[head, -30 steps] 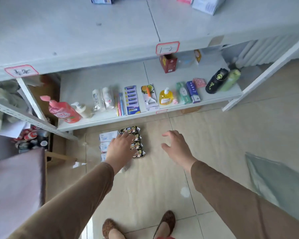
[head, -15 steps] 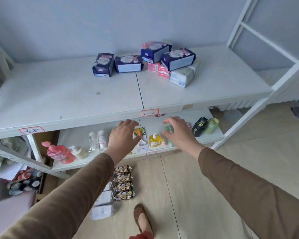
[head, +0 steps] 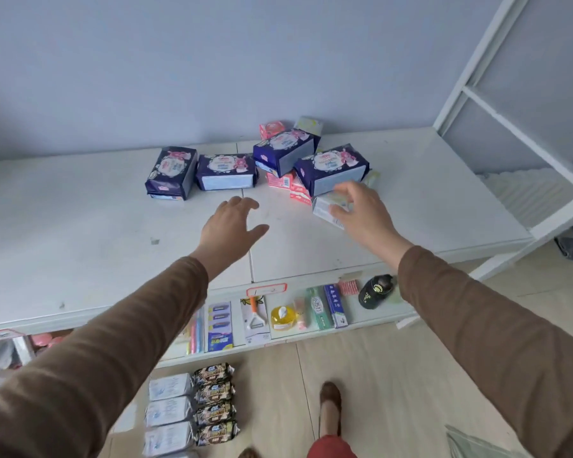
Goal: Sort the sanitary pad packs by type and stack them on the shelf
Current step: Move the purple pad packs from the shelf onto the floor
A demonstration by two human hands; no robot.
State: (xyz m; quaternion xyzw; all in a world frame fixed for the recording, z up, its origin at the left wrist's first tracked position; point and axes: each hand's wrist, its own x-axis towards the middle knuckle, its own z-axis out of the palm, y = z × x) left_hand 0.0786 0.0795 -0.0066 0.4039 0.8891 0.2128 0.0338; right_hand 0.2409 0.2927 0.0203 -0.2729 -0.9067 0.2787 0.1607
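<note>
Both hands hovered over the white shelf [head: 80, 246]: left hand [head: 230, 226] spread and empty, right hand [head: 361, 213] loosely spread above the white pack [head: 325, 211], near the dark-blue packs [head: 331, 168].

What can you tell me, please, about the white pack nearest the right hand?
The white pack looks like a soft plastic wrapper with pale green print and a small barcode panel. It lies flat on the top shelf, partly tucked under a dark blue pack. The right hand reaches over it; contact is unclear.
</note>
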